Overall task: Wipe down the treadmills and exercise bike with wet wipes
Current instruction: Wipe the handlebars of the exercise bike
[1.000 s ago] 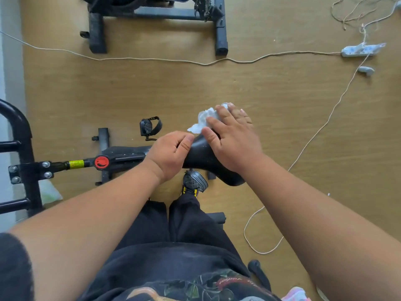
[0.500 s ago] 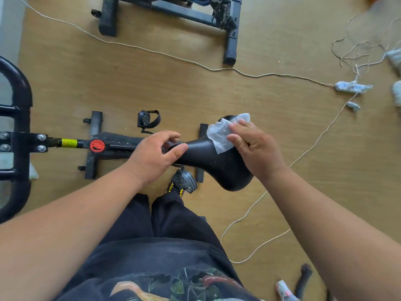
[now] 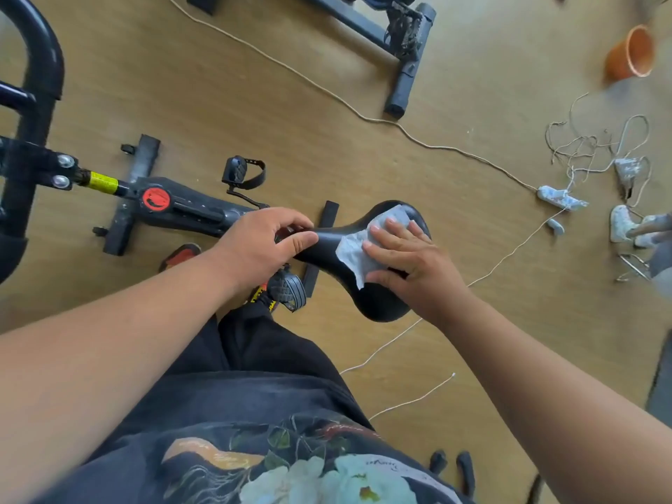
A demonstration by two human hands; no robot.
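Note:
The black exercise bike (image 3: 189, 209) stands below me, its black saddle (image 3: 378, 303) in the middle of the head view. My left hand (image 3: 262, 245) grips the saddle's narrow nose, thumb over the top. A white wet wipe (image 3: 358, 249) lies spread on the wide part of the saddle. My right hand (image 3: 411, 263) presses on the wipe with flat, straight fingers. The handlebar (image 3: 40, 67) curves at the far left. A red round knob (image 3: 156, 200) sits on the frame.
A second machine's black base (image 3: 403, 85) stands at the top. White cords (image 3: 363, 118) cross the wooden floor to a power strip (image 3: 560, 198). An orange pot (image 3: 629, 52) lies at the top right, with tangled cables and small objects (image 3: 625, 220) at the right edge.
My right hand has slid the wipe from the saddle's far edge toward its near side and laid it flatter. The view has tilted, bringing the orange pot into sight.

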